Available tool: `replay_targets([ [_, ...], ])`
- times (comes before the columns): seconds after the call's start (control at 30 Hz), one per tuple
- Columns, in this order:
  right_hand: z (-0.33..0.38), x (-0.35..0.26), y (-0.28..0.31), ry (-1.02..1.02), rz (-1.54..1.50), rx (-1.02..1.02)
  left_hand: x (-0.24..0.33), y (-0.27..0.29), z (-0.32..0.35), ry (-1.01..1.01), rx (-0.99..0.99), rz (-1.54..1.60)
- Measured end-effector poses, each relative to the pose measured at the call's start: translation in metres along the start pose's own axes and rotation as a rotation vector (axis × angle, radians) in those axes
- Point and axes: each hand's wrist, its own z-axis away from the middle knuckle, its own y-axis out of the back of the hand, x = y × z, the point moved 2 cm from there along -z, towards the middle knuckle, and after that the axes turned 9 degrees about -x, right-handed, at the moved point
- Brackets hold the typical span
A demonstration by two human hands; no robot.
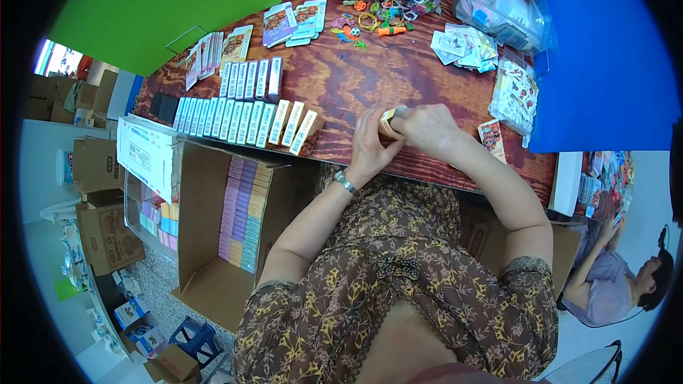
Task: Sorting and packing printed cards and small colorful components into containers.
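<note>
Our left grip [368, 145] clasps a small box [385, 127], likely unfinished; right grip [431, 129] at its top, hold unclear. Leftward, upright boxes [228, 119] look done; flat cartons [279, 25] beyond seem pending.

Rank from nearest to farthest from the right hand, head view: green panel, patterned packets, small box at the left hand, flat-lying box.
1. Small box: in the left hand, touching the right hand.
2. Flat-lying box: on the table, to the right.
3. Patterned packets: farther right and up.
4. Green panel: at upper left.
</note>
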Motion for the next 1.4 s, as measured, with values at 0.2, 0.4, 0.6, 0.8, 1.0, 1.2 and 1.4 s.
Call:
replay_targets([
  [0.2,0.008,0.012,-0.003,0.015,-0.424,0.542,-0.001,0.007,-0.002,0.063,0.005,0.09],
  [0.4,0.006,-0.005,-0.006,0.074,-0.304,0.516,0.003,0.0,0.002,0.088,0.051,0.128],
  [0.6,0.026,0.004,0.0,0.07,-0.283,0.705,-0.002,0.0,0.006,0.103,0.136,0.106],
  [0.8,0.027,0.007,-0.048,0.018,-0.418,0.812,-0.007,-0.005,0.004,0.042,0.169,0.054],
  [1.0,0.011,0.008,-0.082,-0.056,-0.992,0.788,-0.01,-0.007,0.005,-0.028,0.118,-0.013],
  [1.2,0.007,0.016,-0.095,-0.112,-1.27,0.717,-0.017,-0.004,0.01,-0.103,0.08,0.042],
  [1.4,0.008,0.013,-0.09,-0.033,-1.008,0.746,-0.027,-0.001,0.013,-0.135,0.011,0.153],
])
